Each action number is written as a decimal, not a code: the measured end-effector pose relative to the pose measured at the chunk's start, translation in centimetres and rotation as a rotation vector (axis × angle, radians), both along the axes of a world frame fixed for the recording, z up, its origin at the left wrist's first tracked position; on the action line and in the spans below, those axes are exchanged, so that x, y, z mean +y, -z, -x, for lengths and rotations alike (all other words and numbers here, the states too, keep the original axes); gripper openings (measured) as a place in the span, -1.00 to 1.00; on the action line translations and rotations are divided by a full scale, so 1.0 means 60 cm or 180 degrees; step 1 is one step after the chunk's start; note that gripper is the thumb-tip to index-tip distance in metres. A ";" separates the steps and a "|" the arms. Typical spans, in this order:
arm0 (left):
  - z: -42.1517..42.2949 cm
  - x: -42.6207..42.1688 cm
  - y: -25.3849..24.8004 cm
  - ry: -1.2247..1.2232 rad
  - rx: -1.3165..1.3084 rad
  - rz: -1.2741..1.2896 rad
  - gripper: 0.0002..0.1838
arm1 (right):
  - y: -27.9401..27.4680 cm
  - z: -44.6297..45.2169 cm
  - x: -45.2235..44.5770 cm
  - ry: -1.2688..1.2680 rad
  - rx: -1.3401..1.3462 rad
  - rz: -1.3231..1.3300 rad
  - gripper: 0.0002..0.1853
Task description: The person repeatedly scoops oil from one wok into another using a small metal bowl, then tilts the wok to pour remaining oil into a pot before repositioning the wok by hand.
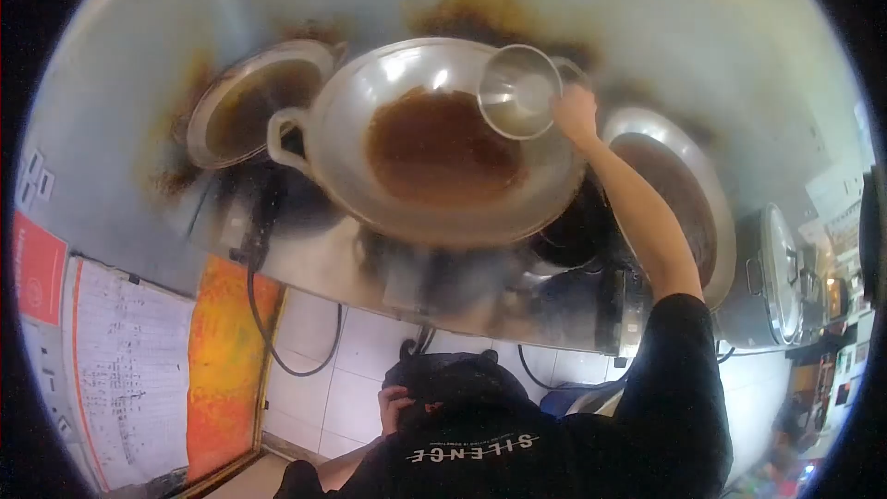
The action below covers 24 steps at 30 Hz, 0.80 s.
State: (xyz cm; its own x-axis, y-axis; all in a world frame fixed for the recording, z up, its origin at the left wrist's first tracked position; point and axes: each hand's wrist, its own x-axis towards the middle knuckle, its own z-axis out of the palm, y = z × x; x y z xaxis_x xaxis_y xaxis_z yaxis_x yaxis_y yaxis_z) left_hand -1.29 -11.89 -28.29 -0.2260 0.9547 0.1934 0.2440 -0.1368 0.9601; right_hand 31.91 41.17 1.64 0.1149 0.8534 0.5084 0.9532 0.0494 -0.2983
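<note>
My right hand (575,116) reaches out and grips a round, shiny metal container (519,102) by its right side. It is over the right part of a large wok (342,162), tilted so that its inside shows. Brown liquid (443,146) lies in the bottom of the wok, which has a loop handle (288,140) at the left. Close to my body, my left hand (394,407) has its fingers curled against a bulky black cloth item (453,379) at my waist. What this item is, I cannot tell.
Smaller pans of dark liquid stand on the left (263,106) and right (674,148) of the stove (434,286). A lidded pot (781,273) is at the far right. Black hoses (277,351) hang along the stove front. A paper sheet (129,370) is at the lower left.
</note>
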 end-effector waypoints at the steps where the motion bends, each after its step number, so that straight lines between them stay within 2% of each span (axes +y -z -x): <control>1: 0.010 -0.009 0.012 0.0046 -0.0477 0.0209 -0.67 | 0.022 0.010 0.019 0.0041 0.0046 0.0144 -0.71; 2: 0.021 -0.006 0.009 0.0009 -0.0507 0.0217 -0.67 | 0.038 0.020 0.035 0.0081 0.0089 0.0282 -0.72; 4: 0.044 0.002 -0.018 0.0059 0.0209 -0.0367 -0.67 | 0.066 0.027 0.050 0.0044 0.0013 0.0312 -0.74; 7: 0.072 0.015 -0.063 0.0040 0.0296 -0.0358 -0.69 | 0.088 0.048 0.046 0.0094 -0.0058 0.0423 -0.75; 8: 0.079 0.008 -0.050 0.0049 0.0282 -0.0328 -0.69 | 0.093 0.050 0.042 0.0077 -0.0162 0.0481 -0.75; 10: 0.094 0.006 -0.026 0.0031 -0.0147 -0.0034 -0.73 | 0.101 0.059 0.027 0.0097 -0.0272 0.0545 -0.76; 13: 0.120 0.020 -0.030 0.0279 -0.0029 -0.0193 -0.73 | 0.120 0.084 0.006 0.0130 -0.0336 0.0529 -0.75; 17: 0.139 0.030 -0.026 0.0423 -0.0118 -0.0106 -0.71 | 0.139 0.126 -0.028 0.0128 0.0013 0.0795 -0.71; 19: 0.147 0.027 -0.002 0.0499 -0.0896 0.0502 -0.70 | 0.137 0.151 -0.049 0.0138 0.0230 0.0956 -0.71; 20: 0.152 0.023 0.009 0.0494 -0.0896 0.0500 -0.70 | 0.134 0.161 -0.058 -0.0016 0.0058 0.0969 -0.71; 22: 0.159 0.033 0.003 0.0636 -0.0128 -0.0063 -0.71 | 0.140 0.169 -0.059 -0.0184 -0.0115 0.0973 -0.71; 24: 0.155 0.038 -0.024 0.0591 -0.0128 -0.0092 -0.72 | 0.157 0.170 -0.055 -0.0183 0.0819 0.1415 -0.74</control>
State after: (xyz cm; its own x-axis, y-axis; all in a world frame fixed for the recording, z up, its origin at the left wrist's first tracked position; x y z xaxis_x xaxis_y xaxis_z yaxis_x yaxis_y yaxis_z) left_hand -10.62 -9.61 -26.87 -0.0546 0.9749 0.2158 0.1736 -0.2036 0.9635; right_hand 21.70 37.90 -7.80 0.1352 0.9892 0.0566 0.8456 -0.0854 -0.5269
